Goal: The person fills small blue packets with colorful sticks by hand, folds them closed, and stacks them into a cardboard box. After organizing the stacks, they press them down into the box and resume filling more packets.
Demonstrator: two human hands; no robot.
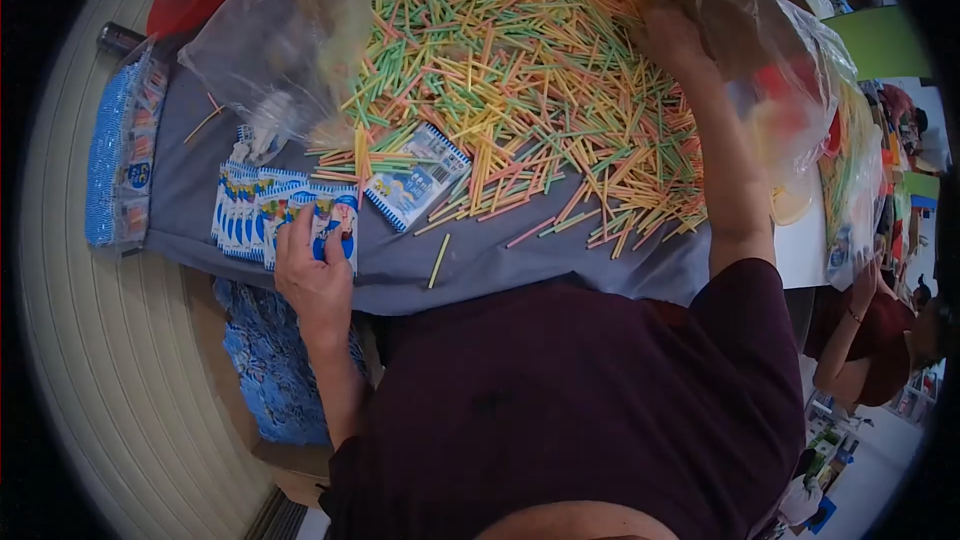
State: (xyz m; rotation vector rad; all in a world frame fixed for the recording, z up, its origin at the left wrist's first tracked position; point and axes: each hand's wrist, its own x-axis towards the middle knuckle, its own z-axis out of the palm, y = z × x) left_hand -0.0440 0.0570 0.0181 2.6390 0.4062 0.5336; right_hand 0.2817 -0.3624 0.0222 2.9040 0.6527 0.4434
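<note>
Packets (240,220) lie under half-open left hand (314,275); right hand (674,38) reaches into sticks (520,65), its hold unclear.

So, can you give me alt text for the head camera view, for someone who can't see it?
A person's left hand touches blue-and-white packets on a gray cloth, while their right hand reaches into a large pile of thin, multicolored sticks.

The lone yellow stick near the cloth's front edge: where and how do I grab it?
I'd pinch the yellow stick across its middle, from above: it's thin, straight and lies on the grey cloth, apart from the pile, both long sides free.
</note>
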